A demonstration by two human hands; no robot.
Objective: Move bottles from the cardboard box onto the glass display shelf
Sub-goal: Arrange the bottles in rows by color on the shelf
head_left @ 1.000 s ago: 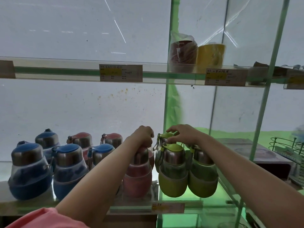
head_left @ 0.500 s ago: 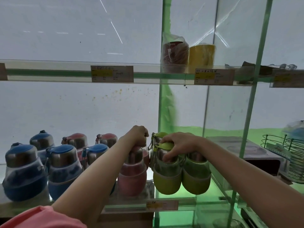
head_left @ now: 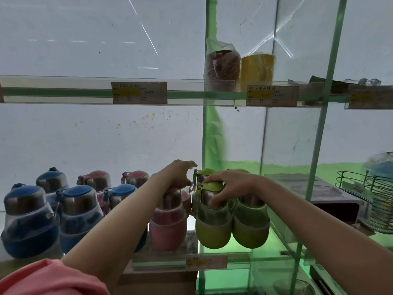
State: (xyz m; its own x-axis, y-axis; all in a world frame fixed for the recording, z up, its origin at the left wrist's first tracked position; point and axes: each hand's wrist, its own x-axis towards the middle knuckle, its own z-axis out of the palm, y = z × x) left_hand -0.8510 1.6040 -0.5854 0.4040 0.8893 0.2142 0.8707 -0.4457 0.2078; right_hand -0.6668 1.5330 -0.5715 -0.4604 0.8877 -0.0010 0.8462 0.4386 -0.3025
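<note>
On the lower glass shelf point(head_left: 165, 259) stand several squat bottles with steel necks. My left hand point(head_left: 177, 174) rests on the lid of the front pink bottle point(head_left: 168, 224), fingers stretched forward off it. My right hand point(head_left: 231, 187) lies over the front green bottle point(head_left: 212, 228), with fingers curled round its steel neck under the green lid. A second green bottle point(head_left: 252, 226) touches it on the right, and a third green lid point(head_left: 203, 172) shows behind. The cardboard box is out of view.
Blue bottles point(head_left: 29, 222) and more pink ones point(head_left: 95, 180) fill the shelf's left side. A green upright point(head_left: 209, 133) stands right behind the green bottles. The upper shelf point(head_left: 63, 91) holds a bagged red item point(head_left: 223, 64) and a yellow cup point(head_left: 257, 66). A wire basket point(head_left: 370, 199) sits at right.
My left hand has loosened from a fist on the pink bottle's lid to stretched fingers. My right hand has come from the rear green lid down onto the front green bottle's neck.
</note>
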